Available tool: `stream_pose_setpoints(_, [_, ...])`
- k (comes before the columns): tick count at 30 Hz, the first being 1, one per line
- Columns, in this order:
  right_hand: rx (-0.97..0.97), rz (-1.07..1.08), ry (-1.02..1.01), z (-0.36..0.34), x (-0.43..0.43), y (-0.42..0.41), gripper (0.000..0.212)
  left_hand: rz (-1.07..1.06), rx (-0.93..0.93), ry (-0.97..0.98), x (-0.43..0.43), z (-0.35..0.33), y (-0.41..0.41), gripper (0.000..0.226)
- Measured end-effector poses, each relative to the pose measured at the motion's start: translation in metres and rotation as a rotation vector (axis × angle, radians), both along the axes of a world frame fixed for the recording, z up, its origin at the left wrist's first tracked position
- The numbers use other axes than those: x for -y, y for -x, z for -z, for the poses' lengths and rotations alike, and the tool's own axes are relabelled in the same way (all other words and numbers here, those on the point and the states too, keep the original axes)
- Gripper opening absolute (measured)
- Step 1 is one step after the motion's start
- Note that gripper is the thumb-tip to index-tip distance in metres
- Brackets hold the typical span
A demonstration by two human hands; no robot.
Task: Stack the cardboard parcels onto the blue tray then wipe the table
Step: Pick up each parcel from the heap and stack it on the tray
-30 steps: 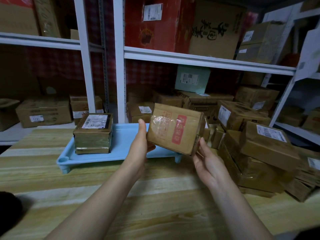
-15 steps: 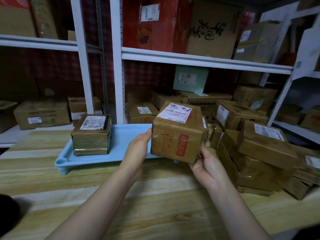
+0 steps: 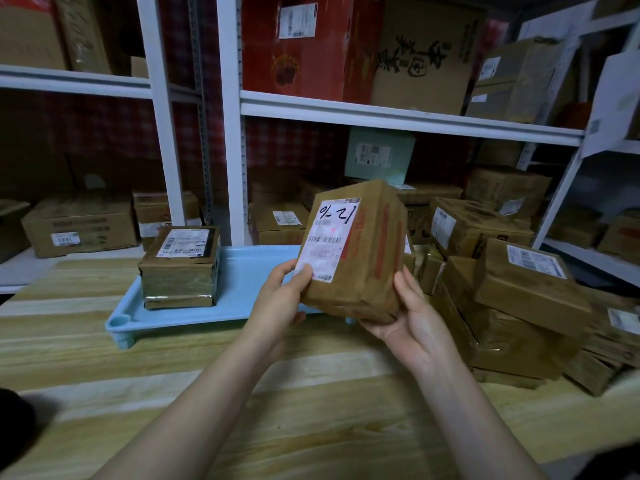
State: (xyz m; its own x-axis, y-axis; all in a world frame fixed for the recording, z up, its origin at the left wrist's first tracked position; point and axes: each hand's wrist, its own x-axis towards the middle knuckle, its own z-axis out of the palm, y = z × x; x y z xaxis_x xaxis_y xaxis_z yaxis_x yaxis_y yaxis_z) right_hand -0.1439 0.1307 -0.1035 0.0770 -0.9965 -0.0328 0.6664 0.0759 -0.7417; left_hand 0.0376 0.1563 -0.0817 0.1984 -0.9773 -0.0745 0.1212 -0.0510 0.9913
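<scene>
I hold a brown cardboard parcel [image 3: 360, 251] in both hands above the table, just in front of the blue tray [image 3: 249, 285]. Its white label with handwritten "9-21" faces me. My left hand [image 3: 284, 299] grips its lower left edge, thumb on the label. My right hand [image 3: 412, 320] cups its lower right corner from beneath. A second taped parcel [image 3: 180, 268] with a white label sits on the left part of the tray. A pile of several more parcels [image 3: 512, 299] lies on the table to the right.
The wooden table [image 3: 311, 393] stretches toward me. White metal shelving [image 3: 381, 112] behind the tray holds many boxes, some right behind the tray. A dark object [image 3: 14, 424] sits at the lower left edge.
The held parcel has been turned in my hands, so that its labelled face now points toward me. It also rose slightly; my left thumb now lies on the label.
</scene>
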Motion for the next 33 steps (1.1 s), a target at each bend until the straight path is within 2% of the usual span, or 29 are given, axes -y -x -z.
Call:
stream_pose_setpoints(6, [-0.052, -0.113, 0.133, -0.001, -0.005, 0.002, 0.041, 0.052, -0.194, -0.019, 0.002, 0.005, 0.002, 0.031])
stream_pose_setpoints(16, [-0.23, 0.012, 0.098, 0.0, -0.008, 0.0, 0.05, -0.027, -0.158, -0.018, 0.006, 0.01, -0.007, 0.05])
stream_pose_setpoints(23, [-0.385, 0.149, 0.112, -0.003, -0.011, -0.01, 0.044, -0.226, -0.194, 0.111, 0.01, 0.011, -0.009, 0.045])
stream_pose_setpoints(28, [-0.2, 0.049, 0.073, -0.01, -0.011, -0.01, 0.025, -0.335, -0.131, 0.21, 0.012, 0.017, -0.014, 0.043])
stream_pose_setpoints(32, [-0.123, -0.041, 0.026, -0.011, -0.011, -0.004, 0.065, -0.371, -0.126, 0.236, 0.01, 0.017, -0.019, 0.048])
stream_pose_setpoints(33, [-0.115, -0.058, 0.014, -0.011, -0.012, -0.003, 0.07, -0.369, -0.118, 0.232, 0.009, 0.016, -0.02, 0.05])
